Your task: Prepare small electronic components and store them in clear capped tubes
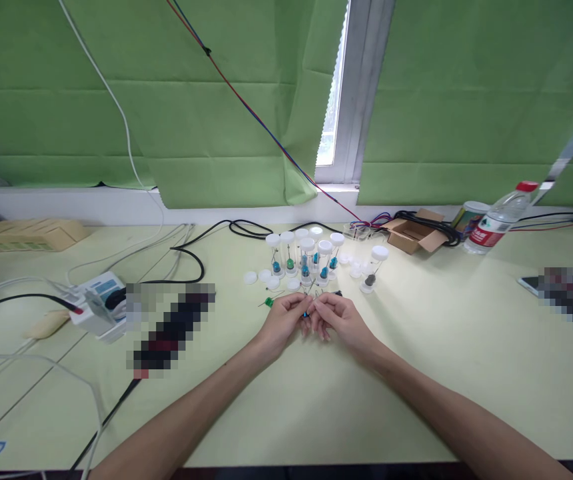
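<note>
My left hand (pixel 285 319) and my right hand (pixel 342 319) meet at the middle of the table, both with fingers closed in a pinch. A small blue part with thin wire leads (pixel 306 314) shows at my left fingertips. What the right fingertips pinch is mostly hidden; thin wires stick up between the hands. Just left of my left hand lies a green part with wire leads (pixel 269 302). Behind the hands stand several clear tubes with white caps (pixel 324 248), holding blue or green parts. One tube with a dark part (pixel 370 280) stands apart, to the right.
Loose white caps (pixel 250 277) lie near the tubes. A cardboard box (pixel 413 235), a water bottle (pixel 500 219) and a can (pixel 470 217) are at the back right. A phone (pixel 530 285) lies far right. White power strip (pixel 97 303) and cables (pixel 197 260) spread across the left.
</note>
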Demonstrator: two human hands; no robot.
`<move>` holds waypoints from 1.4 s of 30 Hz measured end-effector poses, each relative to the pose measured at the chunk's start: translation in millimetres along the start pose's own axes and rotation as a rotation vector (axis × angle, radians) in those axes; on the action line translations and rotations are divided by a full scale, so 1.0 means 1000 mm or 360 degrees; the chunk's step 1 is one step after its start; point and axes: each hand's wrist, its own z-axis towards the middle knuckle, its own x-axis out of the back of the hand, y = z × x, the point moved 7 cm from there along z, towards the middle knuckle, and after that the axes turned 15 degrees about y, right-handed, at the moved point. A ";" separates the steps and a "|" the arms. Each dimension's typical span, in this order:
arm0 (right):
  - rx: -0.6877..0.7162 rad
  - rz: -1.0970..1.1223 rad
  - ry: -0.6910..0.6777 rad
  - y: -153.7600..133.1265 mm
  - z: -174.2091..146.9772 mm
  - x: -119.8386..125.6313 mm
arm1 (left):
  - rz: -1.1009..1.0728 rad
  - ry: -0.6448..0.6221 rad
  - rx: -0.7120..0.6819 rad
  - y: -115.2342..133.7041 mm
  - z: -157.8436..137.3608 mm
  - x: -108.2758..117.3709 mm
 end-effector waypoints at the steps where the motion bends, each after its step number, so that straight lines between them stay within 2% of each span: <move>1: 0.0002 -0.0003 -0.0001 0.000 0.000 0.000 | 0.0000 0.0001 -0.0001 0.000 0.000 0.000; 26: -0.0012 0.0011 0.0040 -0.004 -0.003 0.000 | -0.0144 0.0006 -0.0003 0.004 -0.001 -0.001; 42: 0.0117 -0.0131 0.0069 -0.009 -0.004 0.002 | -0.0117 -0.0051 -0.0055 0.008 -0.005 -0.005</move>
